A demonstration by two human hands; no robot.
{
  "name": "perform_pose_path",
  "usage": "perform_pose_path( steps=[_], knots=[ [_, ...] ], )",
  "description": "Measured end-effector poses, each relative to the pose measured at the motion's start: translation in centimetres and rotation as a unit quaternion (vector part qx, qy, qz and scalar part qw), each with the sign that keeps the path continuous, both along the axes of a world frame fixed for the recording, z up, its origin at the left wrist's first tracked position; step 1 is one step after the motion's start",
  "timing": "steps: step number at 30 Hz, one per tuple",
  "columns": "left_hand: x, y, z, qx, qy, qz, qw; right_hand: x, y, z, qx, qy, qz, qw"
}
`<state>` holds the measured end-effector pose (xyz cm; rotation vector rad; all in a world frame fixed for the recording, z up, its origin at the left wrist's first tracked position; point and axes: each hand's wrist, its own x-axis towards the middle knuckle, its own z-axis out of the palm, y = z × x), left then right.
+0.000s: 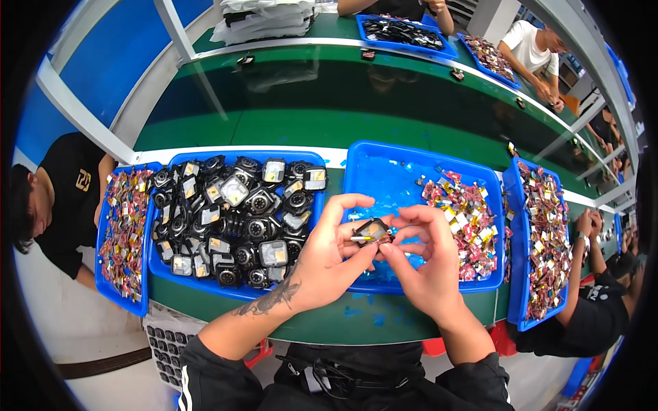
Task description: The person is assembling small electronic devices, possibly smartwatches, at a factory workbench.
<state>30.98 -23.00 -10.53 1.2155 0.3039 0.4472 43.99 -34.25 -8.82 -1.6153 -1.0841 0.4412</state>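
Note:
My left hand (327, 259) and my right hand (425, 257) meet over the near edge of a blue tray (394, 175). Between their fingertips they hold one small black square part (371, 231) with a yellowish face. The left thumb and fingers cradle it from the left, and the right fingers pinch at its right side. That tray holds a heap of small flat red and yellow pieces (469, 216) on its right half. Left of my hands a second blue tray (241, 159) is piled with several black square parts (236, 222) like the held one.
Blue trays of red and yellow pieces stand at far left (123, 226) and far right (545, 240). A green conveyor belt (329, 103) runs behind the trays. Seated people work at left (58, 205), right (603, 301) and across the belt (531, 48). A tray of black parts (404, 33) lies beyond.

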Motion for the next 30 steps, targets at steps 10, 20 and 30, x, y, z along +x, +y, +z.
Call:
perform_pose_path(
  steps=[10,20,30],
  knots=[
    [-0.2,1.1,1.7,0.266,0.129,0.092,0.951,5.4,2.8,1.1,-0.050,0.030,0.070,0.996],
    [-1.8,4.9,-1.6,0.653,0.374,0.180,0.633,23.0,16.9,-4.1,-0.367,-0.158,-0.063,0.915],
    [0.2,5.7,0.2,0.749,0.237,0.132,0.605,24.5,15.3,-1.1,-0.344,-0.350,-0.066,0.869]
  ],
)
